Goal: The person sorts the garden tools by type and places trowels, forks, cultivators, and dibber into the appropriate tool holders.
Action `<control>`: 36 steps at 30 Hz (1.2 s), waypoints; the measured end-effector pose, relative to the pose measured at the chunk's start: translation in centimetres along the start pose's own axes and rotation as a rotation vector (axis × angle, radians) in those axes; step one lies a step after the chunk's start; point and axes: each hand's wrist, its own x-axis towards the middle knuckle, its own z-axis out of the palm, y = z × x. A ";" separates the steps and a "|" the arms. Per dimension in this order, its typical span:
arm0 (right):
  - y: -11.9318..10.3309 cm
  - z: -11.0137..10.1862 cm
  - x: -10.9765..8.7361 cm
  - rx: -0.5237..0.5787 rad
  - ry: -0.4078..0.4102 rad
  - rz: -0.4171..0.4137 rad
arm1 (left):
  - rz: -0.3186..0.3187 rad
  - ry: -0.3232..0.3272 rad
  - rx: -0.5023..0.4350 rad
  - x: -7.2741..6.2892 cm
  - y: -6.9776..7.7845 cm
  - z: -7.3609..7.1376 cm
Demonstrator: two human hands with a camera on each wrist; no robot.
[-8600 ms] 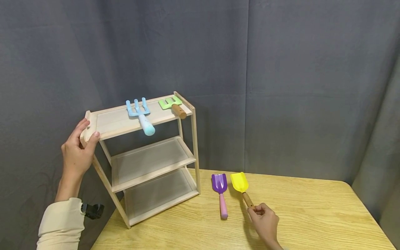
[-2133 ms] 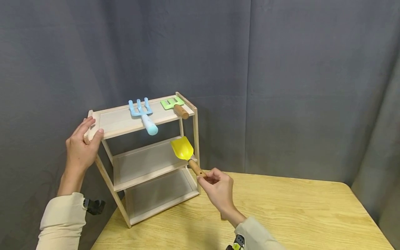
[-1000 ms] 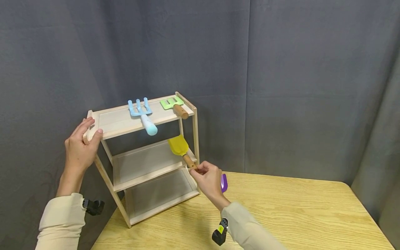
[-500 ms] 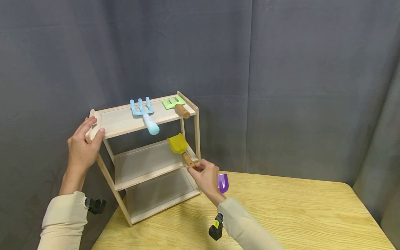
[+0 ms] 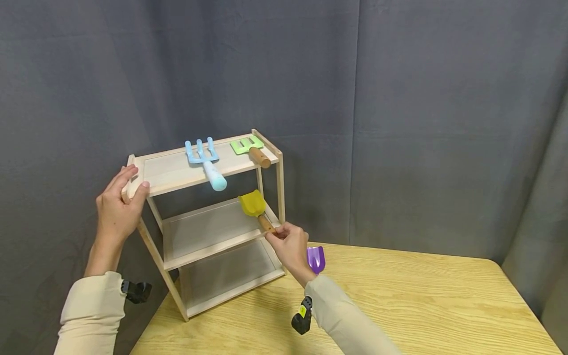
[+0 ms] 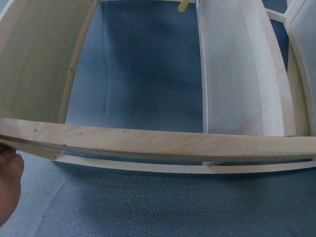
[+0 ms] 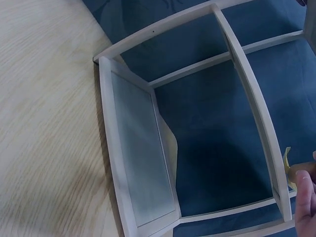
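My left hand [image 5: 116, 209] grips the top left end of a three-tier wooden rack [image 5: 213, 251], thumb over the front corner. Between thumb and fingers, my right hand [image 5: 290, 249] pinches the brown wooden handle of a yellow toy shovel [image 5: 253, 203]. The shovel's blade overlaps the right part of the middle tier in the head view, and its handle crosses that tier's front edge. In the right wrist view, the shovel handle [image 7: 302, 169] shows at the right border beside the tier edge. A yellow tip [image 6: 183, 6] appears at the top of the left wrist view.
A blue toy fork [image 5: 214, 176] and a green fork with a brown handle [image 5: 259, 158] lie on the top tier, handles jutting over the front. Behind my right wrist a purple shovel [image 5: 316, 259] rests on the wooden table [image 5: 421, 301]. Grey curtains [image 5: 421, 123] hang behind.
The yellow shovel has gone from the table, beside the purple one, up and left to the middle tier in my right hand. Lately it has shifted only slightly. My left hand stays on the rack.
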 end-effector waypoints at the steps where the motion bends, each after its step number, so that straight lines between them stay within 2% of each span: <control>1: 0.0 0.0 0.0 0.001 0.000 0.002 | 0.000 -0.002 0.004 0.0 0.0 0.0; 8: 0.3 0.3 0.3 0.009 0.001 0.015 | 0.001 -0.003 0.001 0.0 -0.2 0.1; 14: 0.2 0.2 0.5 -0.007 0.011 -0.006 | 0.004 0.000 0.003 0.0 -0.2 0.2; 20: 0.3 0.4 0.4 -0.030 -0.009 0.024 | 0.010 0.007 0.009 0.0 -0.2 0.1; 33: 0.2 0.7 0.3 -0.036 0.021 -0.013 | 0.004 0.004 0.012 -0.1 -0.2 0.2; 36: 0.2 0.7 0.3 -0.036 0.009 0.004 | 0.003 0.004 0.018 -0.1 -0.2 0.2</control>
